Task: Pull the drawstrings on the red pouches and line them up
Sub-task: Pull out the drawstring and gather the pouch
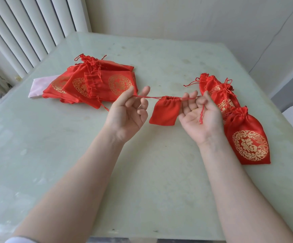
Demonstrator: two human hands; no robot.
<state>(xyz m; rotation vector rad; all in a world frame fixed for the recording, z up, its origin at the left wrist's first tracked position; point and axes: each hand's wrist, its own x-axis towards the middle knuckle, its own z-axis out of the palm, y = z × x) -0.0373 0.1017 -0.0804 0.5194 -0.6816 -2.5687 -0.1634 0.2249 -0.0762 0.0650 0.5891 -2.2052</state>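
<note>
Above the desk [159, 172], a red pouch [165, 111] hangs between both hands, its mouth gathered. Left hand [127, 111] pinches one drawstring [147, 97]; right hand [200, 116] pinches the other. Cinched pouches [247, 141] line the right side, a flat pile [93, 85] lies left.

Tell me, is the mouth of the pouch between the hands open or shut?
Shut. The pouch hangs with its top gathered into tight folds, and the left hand and right hand pull its strings apart.
</note>
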